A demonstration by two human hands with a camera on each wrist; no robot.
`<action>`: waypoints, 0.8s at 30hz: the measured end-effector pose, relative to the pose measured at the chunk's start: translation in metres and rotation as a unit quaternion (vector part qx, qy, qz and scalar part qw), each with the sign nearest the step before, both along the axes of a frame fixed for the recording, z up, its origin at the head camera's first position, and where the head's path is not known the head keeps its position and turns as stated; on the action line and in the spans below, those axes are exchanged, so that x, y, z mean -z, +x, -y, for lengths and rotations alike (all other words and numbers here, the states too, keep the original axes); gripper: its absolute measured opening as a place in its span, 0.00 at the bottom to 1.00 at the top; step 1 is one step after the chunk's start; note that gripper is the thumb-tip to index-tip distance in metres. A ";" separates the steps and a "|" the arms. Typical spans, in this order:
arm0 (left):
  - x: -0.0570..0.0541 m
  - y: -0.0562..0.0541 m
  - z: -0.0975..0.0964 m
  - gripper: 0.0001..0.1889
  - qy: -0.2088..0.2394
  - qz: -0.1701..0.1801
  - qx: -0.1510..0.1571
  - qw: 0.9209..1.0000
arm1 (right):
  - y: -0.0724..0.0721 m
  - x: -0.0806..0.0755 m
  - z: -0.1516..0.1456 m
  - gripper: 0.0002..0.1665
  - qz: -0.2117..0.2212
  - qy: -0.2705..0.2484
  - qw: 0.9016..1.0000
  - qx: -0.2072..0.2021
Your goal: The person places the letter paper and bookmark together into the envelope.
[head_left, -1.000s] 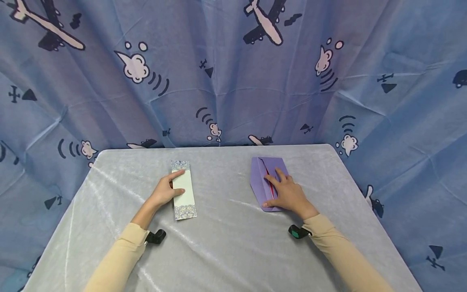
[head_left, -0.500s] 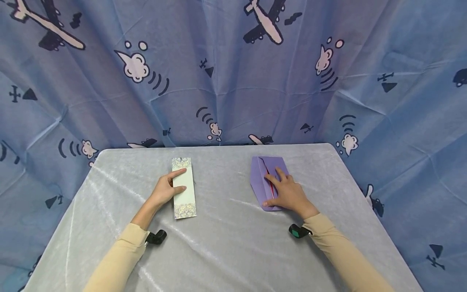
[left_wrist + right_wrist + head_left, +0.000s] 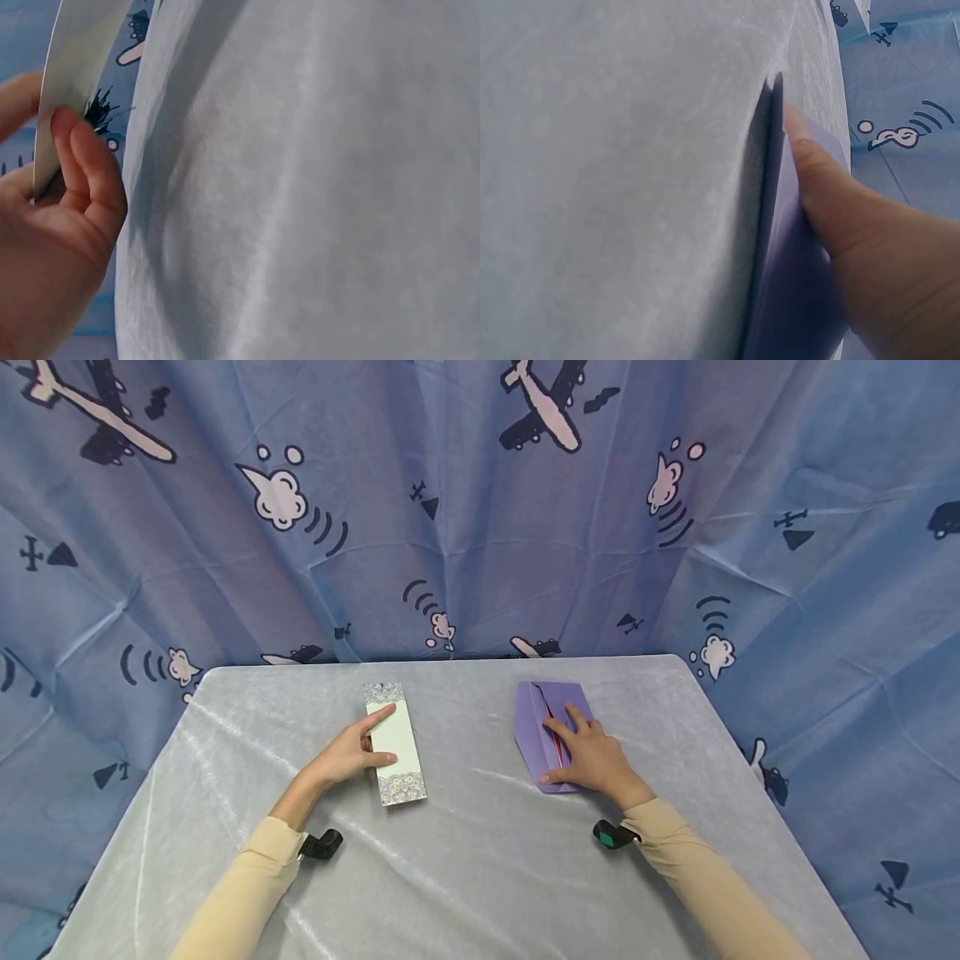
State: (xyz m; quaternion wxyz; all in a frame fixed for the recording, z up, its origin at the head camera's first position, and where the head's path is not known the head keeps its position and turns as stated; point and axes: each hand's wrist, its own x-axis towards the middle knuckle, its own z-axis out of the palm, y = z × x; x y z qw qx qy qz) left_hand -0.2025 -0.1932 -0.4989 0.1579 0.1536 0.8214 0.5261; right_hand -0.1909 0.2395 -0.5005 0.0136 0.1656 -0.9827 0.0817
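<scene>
In the head view my left hand (image 3: 343, 758) pinches a long pale bookmark (image 3: 399, 732) by its left edge, thumb and index finger on its face and other fingers behind. Floral bands decorate both of its ends. The left wrist view shows it raised over the cloth, with a dark tassel-like tuft (image 3: 99, 112) by the fingertips. On the right lies a purple envelope (image 3: 530, 727) with its flap folded out to the left. A red-edged insert (image 3: 557, 747) peeks from its slit. My right hand (image 3: 596, 762) rests on the envelope, fingers spread and thumb at its near edge.
A pale grey cloth (image 3: 465, 877) covers the table. Behind the table hangs a blue curtain (image 3: 480, 510) printed with planes and clouds. Each wrist wears a small black camera, the left one (image 3: 321, 845) and the right one (image 3: 613, 835).
My left hand has shifted slightly to the right with the bookmark, which now leans a bit more, its lower end further right. The right hand and the envelope have not moved.
</scene>
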 end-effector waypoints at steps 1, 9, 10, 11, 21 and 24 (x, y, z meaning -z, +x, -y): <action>-0.001 0.000 -0.001 0.50 0.003 0.004 0.011 1.000 | 0.000 0.000 0.000 0.63 0.000 0.000 1.000 0.000; -0.004 0.003 -0.010 0.54 0.069 0.064 0.094 0.991 | 0.000 -0.003 0.000 0.63 -0.005 -0.003 1.000 -0.004; -0.004 0.003 -0.012 0.54 0.068 0.061 0.092 0.992 | 0.000 -0.002 0.000 0.63 -0.007 -0.001 1.000 -0.004; -0.004 0.002 -0.014 0.54 0.066 0.057 0.087 0.992 | 0.000 -0.002 0.000 0.63 -0.008 -0.002 1.000 -0.004; -0.001 -0.005 -0.034 0.51 0.055 0.019 0.040 0.998 | -0.001 -0.001 -0.001 0.63 -0.006 -0.010 1.000 -0.003; -0.001 -0.007 -0.043 0.50 0.067 0.016 0.033 0.997 | -0.001 -0.002 -0.002 0.64 -0.009 -0.008 1.000 -0.001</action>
